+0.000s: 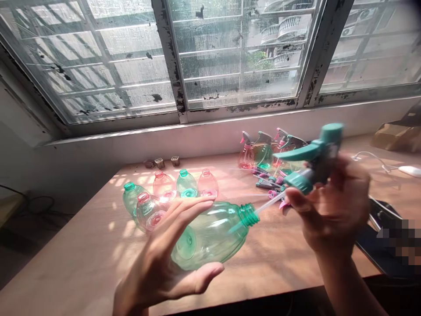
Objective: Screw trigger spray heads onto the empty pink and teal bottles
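Note:
Tilted on its side above the table, a clear green spray bottle (pixel 217 235) has its threaded neck pointing right. My left hand (pixel 171 254) holds it around the base, thumb below and fingers above. My right hand (pixel 335 206) grips a green and grey trigger spray head (pixel 305 171), its thumb near the green collar. The white dip tube slants down from the collar, and its end is inside the bottle's neck. Collar and neck are apart. Behind my left hand stand several open bottles, among them a pink bottle (pixel 163 186) and a green bottle (pixel 187 183).
Several bottles with spray heads on, including a pink one (pixel 246 156), stand by the wall under the window. Loose spray heads (pixel 268 182) lie in front of them. Small square objects (pixel 175 161) sit at the table's back edge. A white cable (pixel 371 156) and a dark flat object (pixel 378 245) are at right.

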Demonstrator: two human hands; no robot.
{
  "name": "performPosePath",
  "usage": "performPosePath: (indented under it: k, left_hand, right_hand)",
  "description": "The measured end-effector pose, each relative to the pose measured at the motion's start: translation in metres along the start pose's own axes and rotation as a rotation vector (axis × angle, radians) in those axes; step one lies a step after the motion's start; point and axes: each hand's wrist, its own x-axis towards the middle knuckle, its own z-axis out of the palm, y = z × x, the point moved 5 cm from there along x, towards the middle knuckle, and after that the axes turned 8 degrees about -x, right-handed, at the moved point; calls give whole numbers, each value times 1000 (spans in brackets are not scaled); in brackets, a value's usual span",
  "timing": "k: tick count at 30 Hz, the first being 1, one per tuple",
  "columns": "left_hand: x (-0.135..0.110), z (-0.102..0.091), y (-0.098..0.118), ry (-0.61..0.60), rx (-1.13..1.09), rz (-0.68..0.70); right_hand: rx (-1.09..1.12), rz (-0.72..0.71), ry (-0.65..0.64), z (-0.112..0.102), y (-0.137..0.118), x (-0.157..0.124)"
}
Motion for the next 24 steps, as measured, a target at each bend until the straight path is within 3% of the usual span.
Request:
performPosePath:
  k: [4, 7, 10, 17, 21, 24]
  left_hand:
    - [3, 0, 0, 99, 14, 18]
    - [3, -2, 0, 186, -20, 25]
    - [3, -6, 4, 246, -71, 97]
    - [3, -9, 15, 190, -1, 207]
    - [-1, -9, 18, 167, 19, 228]
    - [-3, -5, 16, 164, -1, 200]
  right_hand:
    - [181, 132, -231, 25, -9, -10]
    - [267, 209, -264, 27, -7, -13]
    - [306, 196, -333, 24, -5, -13]
    - [153, 60, -572, 24, -10, -11]
    - [144, 122, -603, 24, -7, -15]
    - [109, 90, -596, 21, -8, -14]
